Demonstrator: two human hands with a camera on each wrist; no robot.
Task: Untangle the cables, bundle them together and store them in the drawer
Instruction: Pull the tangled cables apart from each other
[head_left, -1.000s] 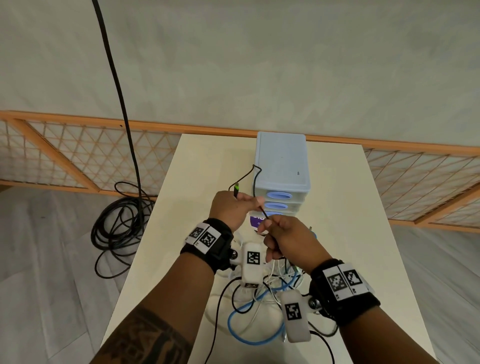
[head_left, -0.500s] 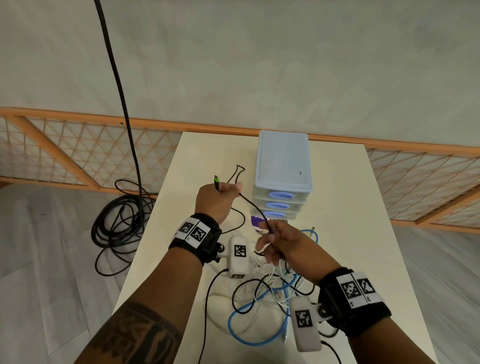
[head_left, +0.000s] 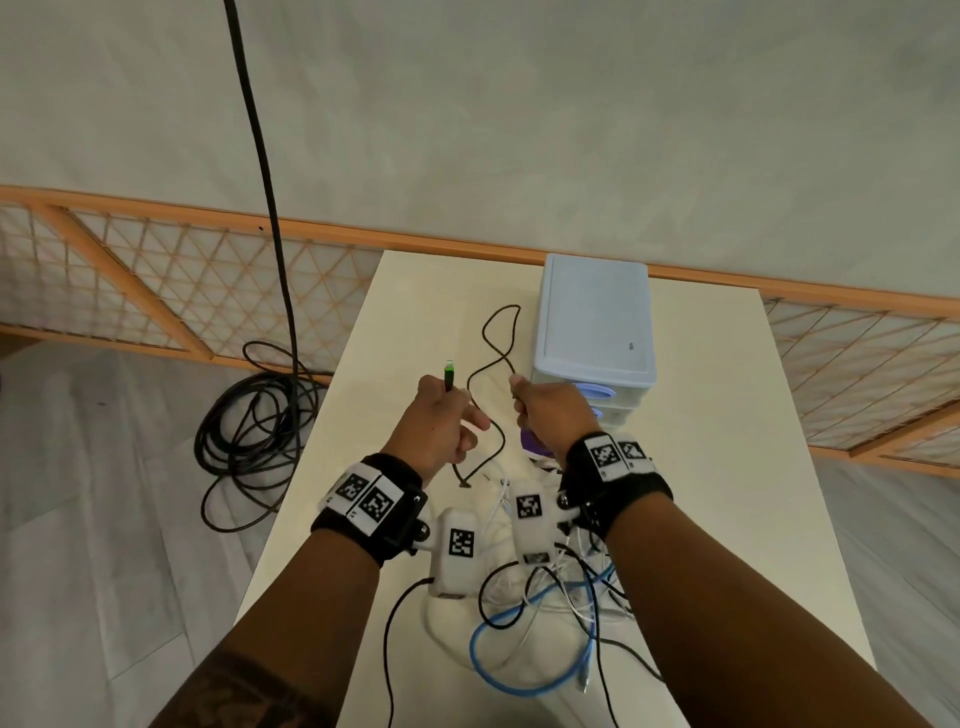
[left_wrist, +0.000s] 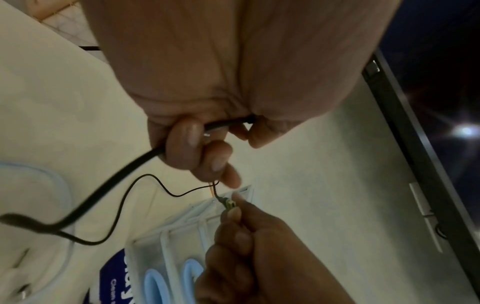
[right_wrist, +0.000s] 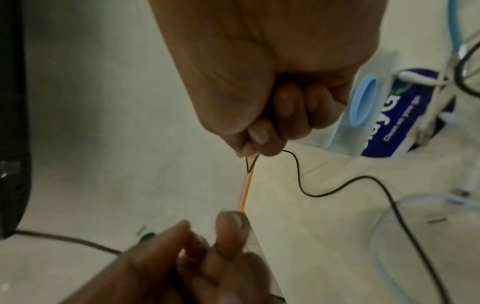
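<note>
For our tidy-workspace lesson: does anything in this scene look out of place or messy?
Yes. A heap of tangled black, white and blue cables sprawls over the near end of the cream table, and a thick black cable lies loosely coiled on the floor to its left. The pale blue plastic drawer unit stands shut.

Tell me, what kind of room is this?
Probably a plain room set up for recording, not a lived-in home: one pale table against a bare wall, a small drawer unit, and a lattice fence along the floor.

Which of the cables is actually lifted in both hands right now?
The thin black cable with the green-tipped plug: left hand grips the plug end, right hand pinches it further along. The blue cable and white cables lie on the table.
</note>
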